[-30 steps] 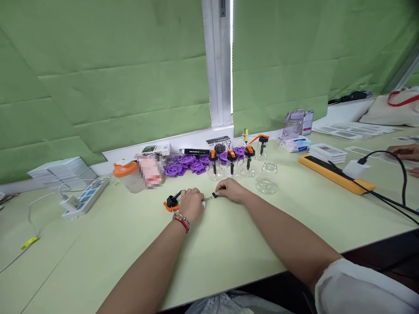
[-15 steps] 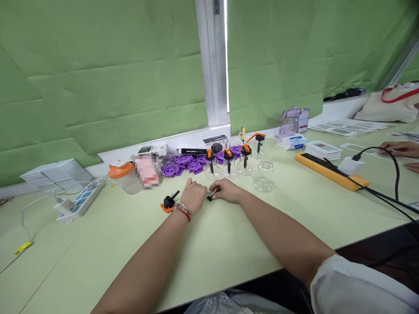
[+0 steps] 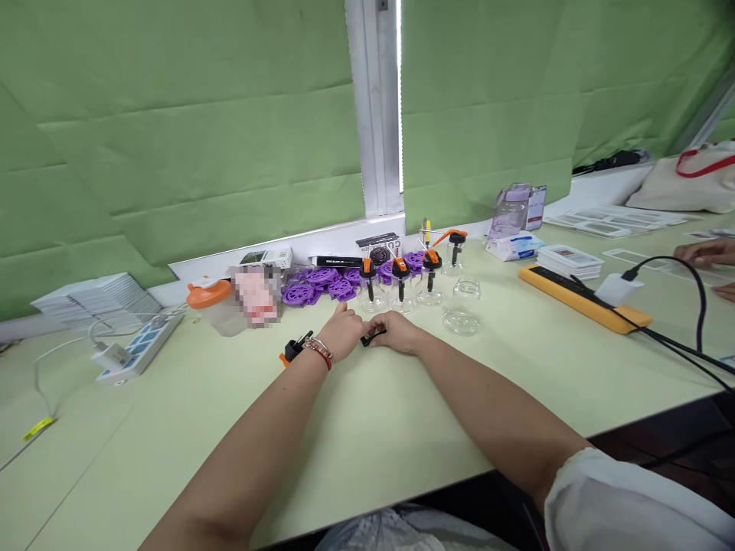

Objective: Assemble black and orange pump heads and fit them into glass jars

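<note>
Head view. Both hands rest on the desk (image 3: 402,428) at mid-distance, just near of the row of small glass bottles (image 3: 400,297). The right hand (image 3: 397,334) has its fingers closed on a small black part (image 3: 367,339), pinched at the part's right end. The left hand (image 3: 340,334) lies just left of it, fingers curled loosely toward the same part; whether they actually grip it cannot be told.

For the step in hand, it seems best to keep the part low over the desk, steady it with the right pinch, and bring the left fingertips onto its free end squarely.

The part's long axis runs roughly left-right, its free end pointing left and slightly near. An orange-and-black pump cap (image 3: 292,350) lies behind the left wrist.
</note>
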